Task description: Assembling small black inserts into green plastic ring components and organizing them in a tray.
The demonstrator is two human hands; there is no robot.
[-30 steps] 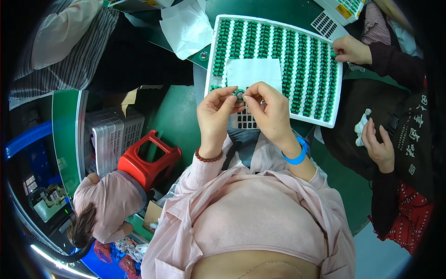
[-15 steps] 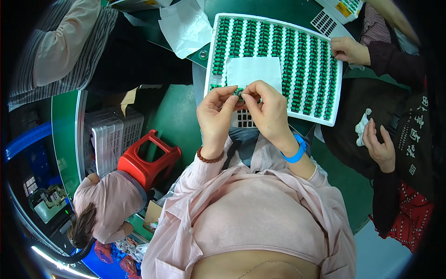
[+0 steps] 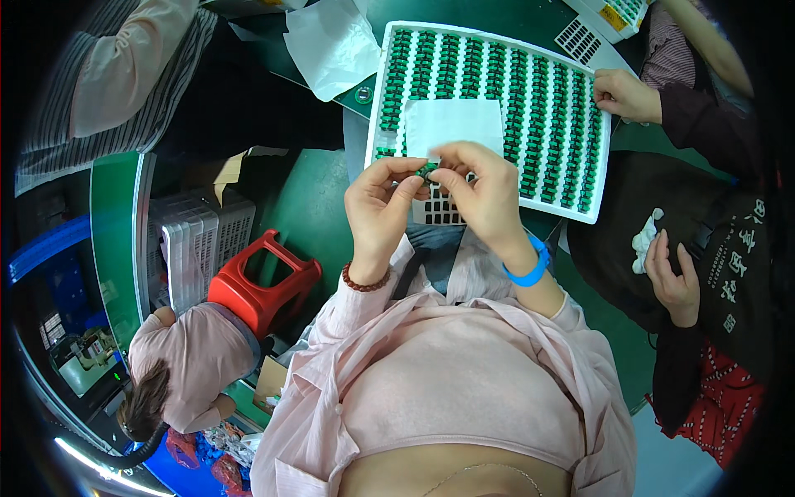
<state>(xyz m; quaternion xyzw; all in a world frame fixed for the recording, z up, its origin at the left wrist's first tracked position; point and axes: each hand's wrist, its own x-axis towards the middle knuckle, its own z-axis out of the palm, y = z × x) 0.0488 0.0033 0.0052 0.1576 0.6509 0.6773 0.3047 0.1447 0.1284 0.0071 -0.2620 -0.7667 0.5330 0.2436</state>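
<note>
In front of my chest, my left hand (image 3: 379, 207) pinches a small green part (image 3: 427, 170) with dark bits between thumb and forefinger. My right hand (image 3: 487, 195) has its thumb at the part's right side, with its curled forefinger blurred above. Fingers hide much of the part, so its exact kind cannot be made out. Just beyond lies a white sheet of paper (image 3: 457, 124) on a white tray (image 3: 573, 217) with rows of green and black parts (image 3: 517, 108). Below my fingers, a white sheet with dark rectangles (image 3: 440, 212) shows.
At the right, a co-worker's hand (image 3: 625, 95) touches the tray edge; the other (image 3: 675, 277) rests near a white crumpled wad (image 3: 646, 240). A round part (image 3: 363, 95) and white wrapping (image 3: 331, 50) lie left of the tray. A red stool (image 3: 263, 282) stands lower left.
My right forefinger has lifted a little from the green part and is blurred. My left hand has shifted slightly left and down, still pinching the part.
</note>
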